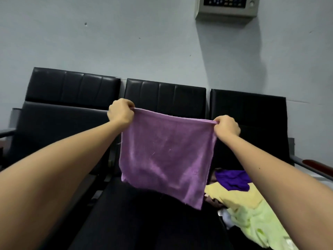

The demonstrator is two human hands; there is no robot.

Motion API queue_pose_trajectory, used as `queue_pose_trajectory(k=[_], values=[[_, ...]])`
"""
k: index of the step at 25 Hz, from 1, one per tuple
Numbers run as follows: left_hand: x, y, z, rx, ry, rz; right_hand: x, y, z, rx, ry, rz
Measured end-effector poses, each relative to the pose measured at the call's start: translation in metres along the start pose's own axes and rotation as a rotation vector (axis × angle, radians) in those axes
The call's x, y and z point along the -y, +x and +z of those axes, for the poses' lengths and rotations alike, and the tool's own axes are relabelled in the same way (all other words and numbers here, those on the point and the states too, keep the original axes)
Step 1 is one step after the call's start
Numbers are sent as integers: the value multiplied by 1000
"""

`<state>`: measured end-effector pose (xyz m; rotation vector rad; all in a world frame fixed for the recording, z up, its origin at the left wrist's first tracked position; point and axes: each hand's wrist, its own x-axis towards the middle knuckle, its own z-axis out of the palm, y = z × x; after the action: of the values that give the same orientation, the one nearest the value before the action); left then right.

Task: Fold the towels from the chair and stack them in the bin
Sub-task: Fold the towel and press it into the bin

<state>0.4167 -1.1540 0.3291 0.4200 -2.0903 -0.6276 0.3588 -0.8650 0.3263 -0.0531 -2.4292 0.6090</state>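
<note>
You have no text, brand, number or sign you can read anywhere in your view. The only candidate is the grey control box [227,7] on the wall [108,42] above the chairs [164,92]. Its dark panel carries small buttons and pale marks, all too small and blurred to make out.

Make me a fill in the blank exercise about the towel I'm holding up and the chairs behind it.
The left hand and right hand each pinch a top ____ of the lilac towel.
Behind it stands a row of ____ black chairs.
On the right-hand seat, a dark purple towel lies on a ____ one.
Missing words: corner; three; yellow.
</note>
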Motion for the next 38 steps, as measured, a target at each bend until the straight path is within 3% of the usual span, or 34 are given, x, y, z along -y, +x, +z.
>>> queue_pose_trajectory(k=[2, 4, 7, 10, 12, 14, 17, 19, 21, 23, 25, 27, 29, 31, 33, 36, 38], values=[[6, -2, -9, 117, 108, 30, -4, -7, -2, 74, -61, -25], [15, -6, -22, 451, 290, 67, -10, -11, -6, 212, -187, -90], [22, -19, -38, 1028, 480, 67, -19, -20, -14, 584, -326, -241], [35, -40, -39, 1361, 583, -8, -25, -42, -14, 1048, -404, -186], [50, -58, -26, 1512, 605, -52, -32, -57, 0, 1221, -508, -157], [66, -74, -9, 1531, 606, -77, -41, -68, 21, 1263, -545, -166], [92, -88, 22, 1325, 570, -16, -47, -81, 57, 1202, -594, -246], [104, -94, 39, 1197, 599, 93, -53, -83, 84, 1081, -629, -306], [116, -104, 61, 1075, 702, 271, -61, -84, 107, 984, -638, -263], [118, -120, 82, 987, 656, 358, -67, -87, 123, 933, -624, -233], [113, -139, 106, 1019, 498, 449, -72, -93, 139, 919, -484, -170], [103, -172, 129, 1159, 374, 567, -78, -105, 156, 903, -340, -134], [94, -208, 147, 1298, 402, 657, -84, -118, 170, 909, -236, -104], [93, -233, 165, 1328, 472, 501, -88, -132, 180, 928, -127, -77], [92, -250, 171, 1192, 467, 238, -91, -145, 187, 905, -60, -49], [70, -268, 170, 1128, 529, -142, -95, -158, 188, 855, -131, -17], [48, -269, 167, 1165, 592, -258, -99, -161, 189, 795, -132, 9]])
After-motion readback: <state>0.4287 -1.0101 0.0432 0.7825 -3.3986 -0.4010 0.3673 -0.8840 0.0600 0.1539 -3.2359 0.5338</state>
